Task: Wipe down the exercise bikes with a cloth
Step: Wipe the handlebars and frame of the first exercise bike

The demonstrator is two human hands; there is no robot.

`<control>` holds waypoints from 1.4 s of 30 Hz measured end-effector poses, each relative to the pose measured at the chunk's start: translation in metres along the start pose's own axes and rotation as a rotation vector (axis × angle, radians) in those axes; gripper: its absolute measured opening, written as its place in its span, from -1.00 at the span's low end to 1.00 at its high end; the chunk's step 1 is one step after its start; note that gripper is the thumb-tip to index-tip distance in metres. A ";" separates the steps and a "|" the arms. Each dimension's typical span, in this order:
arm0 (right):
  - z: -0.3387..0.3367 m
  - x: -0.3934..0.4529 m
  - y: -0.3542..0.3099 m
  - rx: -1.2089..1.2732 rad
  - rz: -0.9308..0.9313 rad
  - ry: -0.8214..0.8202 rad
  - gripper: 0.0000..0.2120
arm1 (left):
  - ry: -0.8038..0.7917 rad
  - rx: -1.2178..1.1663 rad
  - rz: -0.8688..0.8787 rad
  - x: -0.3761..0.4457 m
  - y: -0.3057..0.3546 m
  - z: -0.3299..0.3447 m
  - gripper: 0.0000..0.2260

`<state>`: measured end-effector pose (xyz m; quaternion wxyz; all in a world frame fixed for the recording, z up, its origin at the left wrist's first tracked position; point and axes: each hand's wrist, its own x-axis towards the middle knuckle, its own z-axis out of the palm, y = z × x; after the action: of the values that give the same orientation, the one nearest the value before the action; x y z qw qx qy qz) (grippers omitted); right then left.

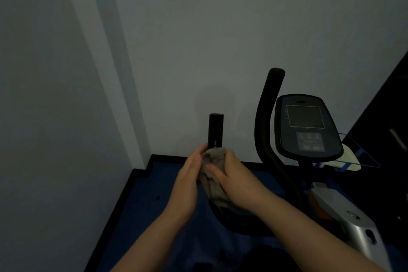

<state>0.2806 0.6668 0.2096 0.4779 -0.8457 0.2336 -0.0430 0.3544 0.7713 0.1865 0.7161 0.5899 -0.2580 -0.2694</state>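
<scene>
A: Cloth [213, 174] first. Where is it?

B: Wrapped round the near handlebar [216, 131], low on the grip, with a tail hanging down below the hands. The bike's [353, 212] console [308, 126] and its other handlebar [268, 117] stand to the right, untouched by either hand.

A: And the hands?

B: Both are on the cloth. The right hand [234, 181] has its fingers curled round the cloth and the bar inside it, thumb across the front. The left hand [187, 178] lies against the cloth's left side with fingers fairly straight, pressing more than gripping, though the dim light makes that hard to say for sure.

A: Which way does the bar run from those fingers?

B: Straight up. Its long axis is close to vertical, and the bare black length rises directly above the cloth to a blunt end cap. The right hand's curled fingers sit just under that bare stretch.

A: So the next stroke?

B: I'd judge it goes upward along the bar, cloth sliding toward the cap, with the right hand driving since it has the real hold. The left looks placed to steady the fabric so it doesn't bunch.

A: Any risk?

B: The loose tail could slip free if the hold slackens partway up.
</scene>
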 end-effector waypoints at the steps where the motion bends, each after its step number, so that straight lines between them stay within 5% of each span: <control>1: -0.003 -0.008 0.005 -0.057 0.002 -0.092 -0.54 | -0.002 0.009 -0.007 0.000 0.000 -0.002 -0.65; 4: -0.008 -0.020 0.017 -0.093 0.023 -0.254 -0.63 | -0.002 0.023 -0.040 -0.005 -0.003 -0.002 -0.68; 7: 0.000 -0.019 0.015 -0.001 0.014 -0.197 -0.59 | 0.034 -0.007 -0.064 -0.015 -0.013 0.003 -0.73; 10: -0.001 -0.024 0.017 -0.142 -0.001 -0.228 -0.46 | 0.036 -0.077 -0.166 -0.026 -0.022 0.005 -0.70; 14: -0.027 -0.035 0.027 -0.333 -0.041 -0.427 -0.57 | -0.031 -0.084 -0.238 -0.033 -0.024 0.004 -0.64; 20: -0.009 -0.032 0.020 -0.216 -0.056 -0.253 -0.53 | -0.025 0.055 -0.175 -0.038 -0.025 -0.001 -0.68; 27: -0.040 -0.060 0.032 -0.490 -0.185 -0.225 -0.71 | 0.024 0.063 -0.187 -0.037 -0.020 -0.003 -0.71; 32: -0.009 -0.040 0.018 -0.361 -0.166 -0.134 -0.74 | -0.006 0.075 -0.164 -0.039 -0.020 0.000 -0.73; 37: -0.041 -0.062 0.034 -0.427 -0.044 -0.202 -0.45 | 0.006 0.091 -0.183 -0.034 -0.022 -0.005 -0.75; 42: -0.014 -0.042 0.023 -0.398 -0.126 -0.147 -0.59 | -0.020 0.056 -0.189 -0.036 -0.024 -0.002 -0.78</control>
<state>0.2313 0.6637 0.2047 0.3137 -0.9371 0.1487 0.0358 0.3279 0.7944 0.1609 0.6680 0.6289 -0.2157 -0.3342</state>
